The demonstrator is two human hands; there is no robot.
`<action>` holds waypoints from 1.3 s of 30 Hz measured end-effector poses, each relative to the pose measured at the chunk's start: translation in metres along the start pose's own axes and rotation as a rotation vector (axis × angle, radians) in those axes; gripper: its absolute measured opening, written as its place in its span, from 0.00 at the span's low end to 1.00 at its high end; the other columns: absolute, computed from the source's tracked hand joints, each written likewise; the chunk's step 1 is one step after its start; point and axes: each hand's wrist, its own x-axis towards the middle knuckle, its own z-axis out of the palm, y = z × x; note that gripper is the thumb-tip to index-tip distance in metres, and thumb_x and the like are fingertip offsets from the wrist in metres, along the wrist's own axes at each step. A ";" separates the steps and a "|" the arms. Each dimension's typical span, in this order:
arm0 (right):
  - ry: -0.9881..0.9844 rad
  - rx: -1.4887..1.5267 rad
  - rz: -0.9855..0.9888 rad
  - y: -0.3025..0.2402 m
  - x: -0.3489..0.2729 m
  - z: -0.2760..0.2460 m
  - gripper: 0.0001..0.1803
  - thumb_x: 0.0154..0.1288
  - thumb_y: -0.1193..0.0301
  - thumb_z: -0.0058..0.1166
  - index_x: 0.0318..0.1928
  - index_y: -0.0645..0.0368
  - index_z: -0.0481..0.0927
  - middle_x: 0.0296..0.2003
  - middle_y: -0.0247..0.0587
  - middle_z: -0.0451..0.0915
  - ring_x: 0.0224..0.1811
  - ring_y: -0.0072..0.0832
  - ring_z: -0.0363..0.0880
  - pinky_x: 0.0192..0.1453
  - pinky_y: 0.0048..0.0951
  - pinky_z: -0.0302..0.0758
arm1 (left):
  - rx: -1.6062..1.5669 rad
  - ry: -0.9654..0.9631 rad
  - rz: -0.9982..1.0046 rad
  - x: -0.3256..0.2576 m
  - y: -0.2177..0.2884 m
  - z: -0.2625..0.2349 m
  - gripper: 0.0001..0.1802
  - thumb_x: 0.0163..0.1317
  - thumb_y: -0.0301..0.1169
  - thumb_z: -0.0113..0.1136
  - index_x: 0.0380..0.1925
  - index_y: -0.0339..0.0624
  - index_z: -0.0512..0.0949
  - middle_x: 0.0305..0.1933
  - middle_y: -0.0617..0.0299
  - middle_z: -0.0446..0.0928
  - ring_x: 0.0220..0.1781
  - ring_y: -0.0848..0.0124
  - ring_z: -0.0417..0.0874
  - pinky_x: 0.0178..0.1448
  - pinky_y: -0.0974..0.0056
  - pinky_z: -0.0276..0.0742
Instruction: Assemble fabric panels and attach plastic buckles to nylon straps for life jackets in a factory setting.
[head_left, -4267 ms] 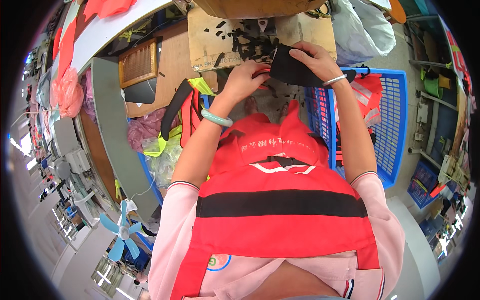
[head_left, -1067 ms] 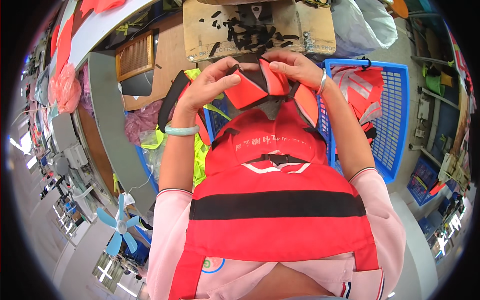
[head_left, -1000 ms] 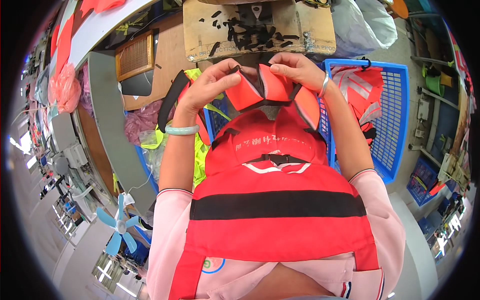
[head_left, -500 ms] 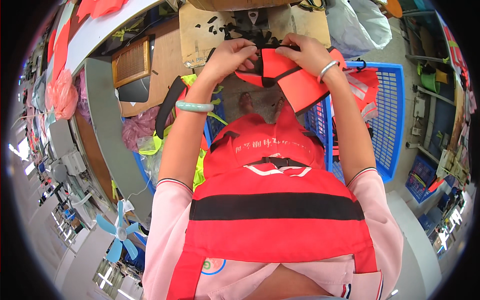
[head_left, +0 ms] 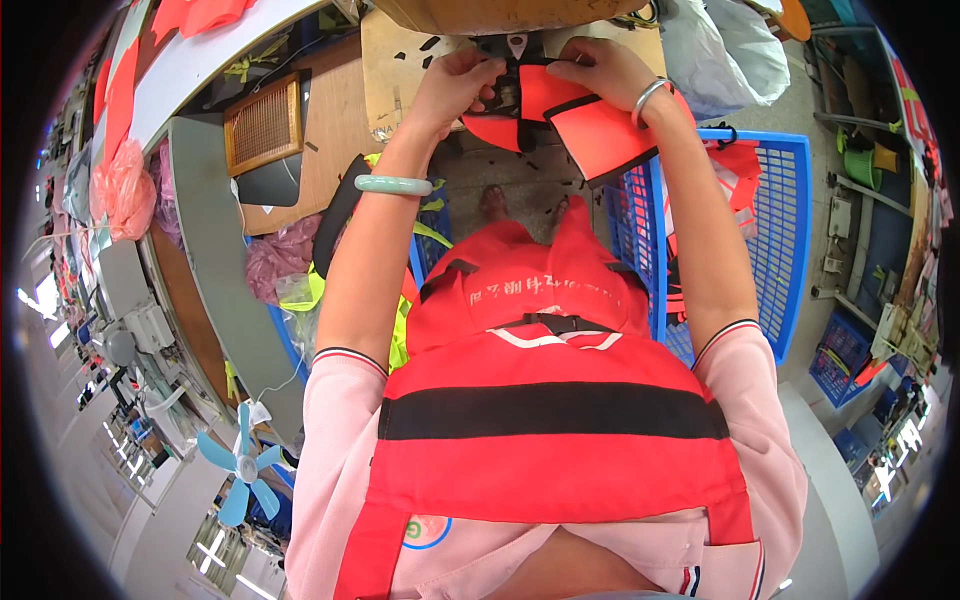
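Observation:
A bright orange fabric piece with black edging (head_left: 605, 140) hangs over the near edge of the worktable, between my two hands. My left hand (head_left: 455, 88), with fingers pinched, grips its black left part close to the machine. My right hand (head_left: 612, 75) is closed on the upper right part of the orange fabric, thumb on top. Right in front of both hands stands the machine (head_left: 505, 14), its small metal working part (head_left: 517, 44) between them. The fingertips on the far side are partly hidden.
Small black scraps (head_left: 430, 43) lie on the worktop (head_left: 385, 75). A blue plastic basket (head_left: 785, 215) with orange pieces stands at my right. A white plastic bag (head_left: 730, 60) is beyond it. At left are a wooden-framed tray (head_left: 262, 122) and a small blue fan (head_left: 240, 466).
Both hands have moved forward, away from me and closer to the machine, carrying the orange fabric piece along. Both keep their hold on it.

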 end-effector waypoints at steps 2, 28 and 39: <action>0.011 0.024 0.006 -0.008 -0.002 -0.005 0.20 0.60 0.56 0.55 0.38 0.63 0.78 0.27 0.39 0.78 0.29 0.25 0.73 0.37 0.26 0.70 | -0.012 0.001 0.013 0.000 0.002 -0.001 0.11 0.58 0.37 0.61 0.33 0.40 0.79 0.27 0.68 0.75 0.27 0.79 0.74 0.27 0.74 0.70; -0.057 0.243 0.049 -0.001 -0.039 -0.023 0.15 0.63 0.61 0.55 0.37 0.62 0.78 0.28 0.28 0.74 0.32 0.15 0.68 0.37 0.19 0.66 | -0.155 -0.363 -0.254 -0.020 -0.007 -0.025 0.29 0.65 0.52 0.46 0.45 0.34 0.76 0.40 0.55 0.79 0.33 0.69 0.79 0.43 0.67 0.77; 0.068 0.635 0.067 -0.019 -0.125 -0.029 0.12 0.62 0.66 0.58 0.37 0.63 0.77 0.30 0.26 0.74 0.34 0.12 0.69 0.40 0.16 0.68 | -0.178 -0.706 0.057 -0.093 -0.006 0.069 0.22 0.67 0.46 0.47 0.48 0.38 0.73 0.42 0.63 0.76 0.44 0.77 0.74 0.50 0.71 0.70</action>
